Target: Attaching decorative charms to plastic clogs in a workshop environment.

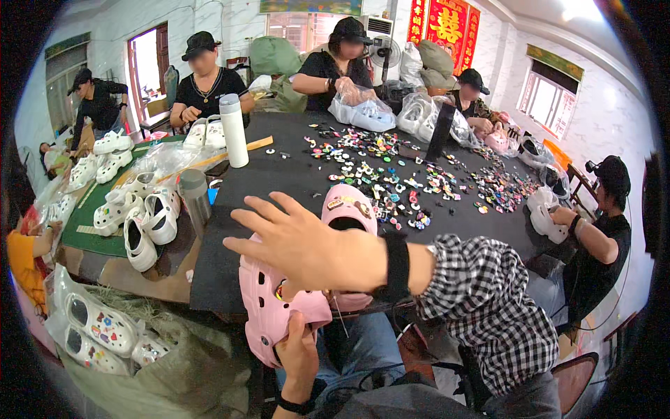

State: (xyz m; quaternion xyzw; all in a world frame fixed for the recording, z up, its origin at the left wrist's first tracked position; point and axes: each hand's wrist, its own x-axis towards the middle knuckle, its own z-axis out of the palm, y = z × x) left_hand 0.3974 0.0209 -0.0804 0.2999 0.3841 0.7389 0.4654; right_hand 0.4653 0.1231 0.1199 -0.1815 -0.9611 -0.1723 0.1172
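Note:
A pink clog (255,300) with holes in its upper is tipped up at the table's near edge. My left hand (299,349) grips it from below, thumb pressed on its side. Across the top of this clog reaches my right hand (300,241), fingers stretched and spread, its thumb down by a small round charm (280,290) on the upper. It hides part of the clog; whether the thumb touches the charm I cannot tell. Just beyond my right wrist stands a second pink clog (349,199), with charms on its toe and partly covered by my arm.
Many small colourful charms (391,174) lie scattered over the black tabletop (279,164). A white bottle (234,133) and a grey tumbler (194,199) stand left. White clogs (160,213) sit on a green mat; bagged decorated clogs (101,325) lie lower left. Several co-workers sit around the table.

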